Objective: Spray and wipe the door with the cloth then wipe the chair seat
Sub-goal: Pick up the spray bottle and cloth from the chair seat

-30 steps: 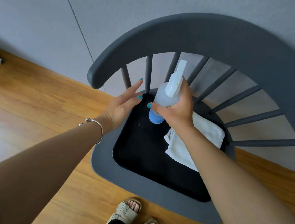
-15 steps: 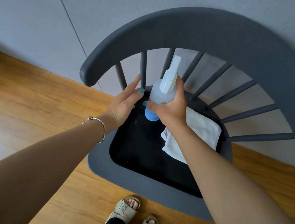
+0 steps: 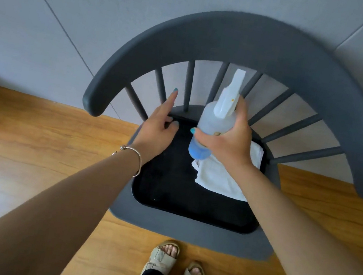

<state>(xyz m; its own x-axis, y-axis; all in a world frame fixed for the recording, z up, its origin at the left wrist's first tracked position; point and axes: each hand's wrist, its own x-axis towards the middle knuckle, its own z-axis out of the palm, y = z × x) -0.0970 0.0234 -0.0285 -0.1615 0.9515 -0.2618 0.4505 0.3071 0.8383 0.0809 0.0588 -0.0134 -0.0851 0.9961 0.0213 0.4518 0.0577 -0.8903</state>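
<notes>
white cloth (image 3: 219,180) on black chair seat (image 3: 166,190)

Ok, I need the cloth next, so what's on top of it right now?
Nothing rests on the cloth. The right hand holds the bottle above it, hiding its far edge; the rest lies bare on the seat.

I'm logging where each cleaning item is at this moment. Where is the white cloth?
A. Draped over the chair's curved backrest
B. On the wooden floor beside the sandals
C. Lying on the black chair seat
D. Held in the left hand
C: the white cloth lies on the black chair seat, partly behind the right hand, which grips the spray bottle; the left hand holds nothing.
</notes>
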